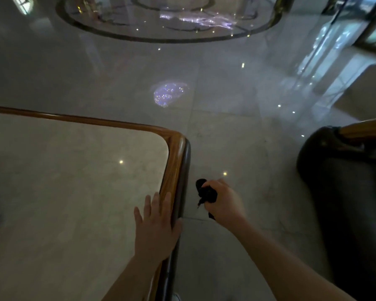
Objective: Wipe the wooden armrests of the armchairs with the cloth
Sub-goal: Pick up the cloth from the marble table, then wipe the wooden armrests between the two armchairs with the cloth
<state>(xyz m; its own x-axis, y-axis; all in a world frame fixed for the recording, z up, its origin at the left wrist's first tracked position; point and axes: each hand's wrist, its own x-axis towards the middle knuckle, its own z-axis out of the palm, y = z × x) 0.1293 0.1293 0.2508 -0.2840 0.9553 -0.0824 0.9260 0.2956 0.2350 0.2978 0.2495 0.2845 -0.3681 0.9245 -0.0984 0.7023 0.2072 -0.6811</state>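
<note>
Right hand [223, 202] closed in a fist around the cloth [206, 193], held out over the floor [237, 94] between worktop and armchair; dark, crumpled, soft and light by the look of it, bunched in the palm with a loose tail hanging from the fist; likely to mould easily round a curved rail, best gripped as a wad with a flat face pressed to the wood. Left hand [155, 222] open, fingers spread and together at a slight fan, laid flat on the worktop [63, 181] at its near right edge, thumb side over the wooden rim [176, 161]; holding nothing. Further right, dark armchair [339, 192] with a wooden armrest [365, 129] showing at its upper edge, well apart from the cloth; polished wood, hard and probably slick, so firm pressure along its length seems called for; no wiping under way on it yet. Beyond, glossy floor catching spots of light.
</note>
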